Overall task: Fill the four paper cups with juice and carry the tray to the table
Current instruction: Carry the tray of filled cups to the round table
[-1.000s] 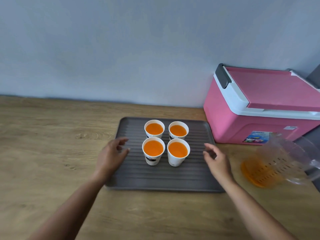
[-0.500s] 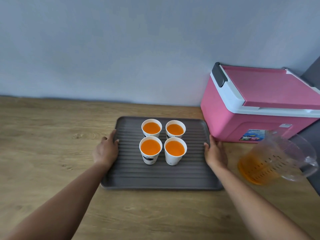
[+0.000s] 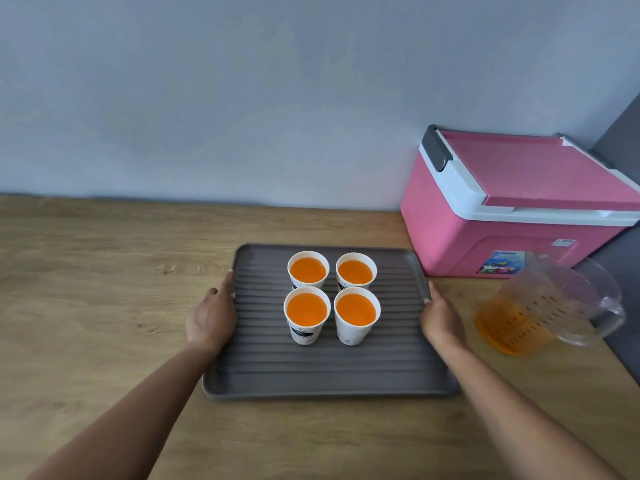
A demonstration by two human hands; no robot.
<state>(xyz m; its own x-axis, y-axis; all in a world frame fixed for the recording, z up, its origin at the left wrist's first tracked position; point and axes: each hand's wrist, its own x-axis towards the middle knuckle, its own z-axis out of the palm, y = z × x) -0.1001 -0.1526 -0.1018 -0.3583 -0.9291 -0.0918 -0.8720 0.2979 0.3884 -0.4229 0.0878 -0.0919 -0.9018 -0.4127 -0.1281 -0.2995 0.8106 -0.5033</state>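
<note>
Gripping the ribbed grey plastic tray [image 3: 311, 372] on the wooden tabletop [image 3: 86, 306], left hand [image 3: 211, 318] and right hand [image 3: 441, 318] closed on opposite rims. Four white paper cups [image 3: 332, 299] filled; next, lifting level to avoid spilling.

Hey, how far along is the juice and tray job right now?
Filling looks done: all four paper cups on the grey tray hold orange juice, and the pitcher is set down beside it. In hand: the left hand and right hand grip the tray's side rims. Left: lifting it off the wooden counter and carrying it to the table.
</note>
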